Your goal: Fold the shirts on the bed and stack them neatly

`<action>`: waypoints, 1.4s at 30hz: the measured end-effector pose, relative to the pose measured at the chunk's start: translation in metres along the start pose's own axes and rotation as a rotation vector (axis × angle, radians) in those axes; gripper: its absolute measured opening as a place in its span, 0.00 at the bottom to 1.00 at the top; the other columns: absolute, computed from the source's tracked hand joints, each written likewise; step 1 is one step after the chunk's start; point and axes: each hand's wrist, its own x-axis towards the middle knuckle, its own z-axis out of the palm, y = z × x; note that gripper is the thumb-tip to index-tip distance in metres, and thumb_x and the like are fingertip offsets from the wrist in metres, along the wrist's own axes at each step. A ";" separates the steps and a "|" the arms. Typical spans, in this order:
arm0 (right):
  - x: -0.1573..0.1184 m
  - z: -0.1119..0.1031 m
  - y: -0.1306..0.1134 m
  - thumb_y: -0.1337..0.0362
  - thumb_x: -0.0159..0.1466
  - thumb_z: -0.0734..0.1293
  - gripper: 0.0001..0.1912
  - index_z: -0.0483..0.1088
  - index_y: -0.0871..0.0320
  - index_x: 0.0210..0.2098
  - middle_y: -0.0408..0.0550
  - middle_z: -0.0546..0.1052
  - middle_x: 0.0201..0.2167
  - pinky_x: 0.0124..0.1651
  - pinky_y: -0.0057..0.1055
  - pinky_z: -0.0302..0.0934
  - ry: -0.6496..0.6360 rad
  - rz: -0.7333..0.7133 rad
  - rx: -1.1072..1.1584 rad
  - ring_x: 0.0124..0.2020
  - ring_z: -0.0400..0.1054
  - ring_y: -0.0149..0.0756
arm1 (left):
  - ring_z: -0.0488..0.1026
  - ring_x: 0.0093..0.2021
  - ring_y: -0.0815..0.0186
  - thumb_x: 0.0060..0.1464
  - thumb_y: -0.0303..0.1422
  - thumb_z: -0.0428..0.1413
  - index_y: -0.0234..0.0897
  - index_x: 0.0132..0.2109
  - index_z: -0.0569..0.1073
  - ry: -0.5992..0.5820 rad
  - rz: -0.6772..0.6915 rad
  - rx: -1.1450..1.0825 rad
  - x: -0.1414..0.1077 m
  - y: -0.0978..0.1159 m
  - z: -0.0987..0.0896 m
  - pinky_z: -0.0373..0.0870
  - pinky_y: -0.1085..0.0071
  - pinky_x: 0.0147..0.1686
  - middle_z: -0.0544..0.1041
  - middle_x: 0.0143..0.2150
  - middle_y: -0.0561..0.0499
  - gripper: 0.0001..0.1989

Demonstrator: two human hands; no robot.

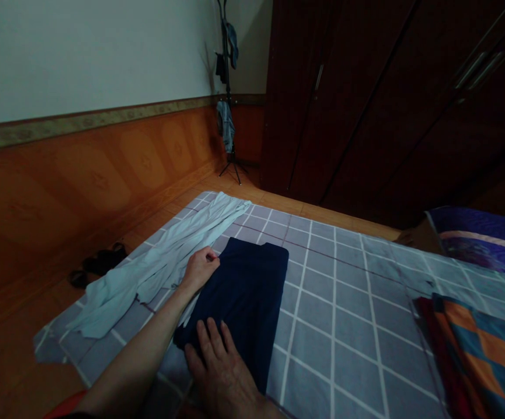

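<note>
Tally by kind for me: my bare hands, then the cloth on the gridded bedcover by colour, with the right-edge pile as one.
Bare hands, left hand and right hand: 2
Folded navy cloth: 1
Pale cloth: 1
Multicoloured pile: 1
Total: 5

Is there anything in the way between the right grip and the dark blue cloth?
Nothing I can see: the right grip lies flat on the dark blue cloth. The pale cloth is off to the left, not in between.

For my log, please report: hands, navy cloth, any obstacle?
Left hand at left edge of navy cloth; right hand on it. Cloth folded. Pale cloth left, off it.
</note>
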 end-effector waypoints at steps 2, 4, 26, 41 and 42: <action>0.000 -0.001 0.000 0.45 0.65 0.58 0.37 0.52 0.63 0.64 0.69 0.46 0.66 0.63 0.56 0.45 -0.006 -0.004 0.003 0.66 0.39 0.60 | 0.72 0.28 0.66 0.44 0.29 0.53 0.37 0.28 0.70 -0.002 0.003 -0.040 0.001 -0.001 0.003 0.65 0.73 0.31 0.74 0.25 0.54 0.02; 0.000 -0.003 0.000 0.45 0.65 0.58 0.36 0.52 0.63 0.64 0.69 0.47 0.66 0.63 0.56 0.46 -0.005 -0.006 0.000 0.66 0.39 0.59 | 0.72 0.29 0.65 0.43 0.31 0.54 0.37 0.31 0.72 -0.005 0.007 -0.074 0.002 -0.001 0.005 0.66 0.72 0.32 0.75 0.27 0.53 0.05; 0.002 0.005 0.002 0.49 0.64 0.61 0.33 0.57 0.64 0.62 0.67 0.51 0.64 0.61 0.53 0.50 0.059 -0.015 -0.104 0.65 0.46 0.57 | 0.71 0.41 0.62 0.50 0.27 0.52 0.39 0.36 0.75 -0.073 0.310 -0.113 -0.015 0.031 0.000 0.65 0.65 0.46 0.74 0.37 0.50 0.08; 0.003 0.005 0.000 0.51 0.67 0.57 0.27 0.59 0.62 0.59 0.67 0.56 0.63 0.59 0.52 0.56 0.079 -0.018 -0.159 0.63 0.51 0.58 | 0.73 0.30 0.65 0.42 0.33 0.56 0.34 0.34 0.72 -0.129 0.044 -0.303 0.018 0.003 0.017 0.68 0.71 0.32 0.74 0.28 0.52 0.09; 0.004 0.006 -0.001 0.54 0.69 0.56 0.24 0.60 0.61 0.58 0.65 0.57 0.62 0.58 0.52 0.57 0.089 -0.009 -0.171 0.62 0.53 0.57 | 0.72 0.28 0.66 0.42 0.32 0.55 0.34 0.33 0.71 -0.122 0.023 -0.312 0.018 0.002 0.018 0.67 0.72 0.30 0.74 0.27 0.53 0.08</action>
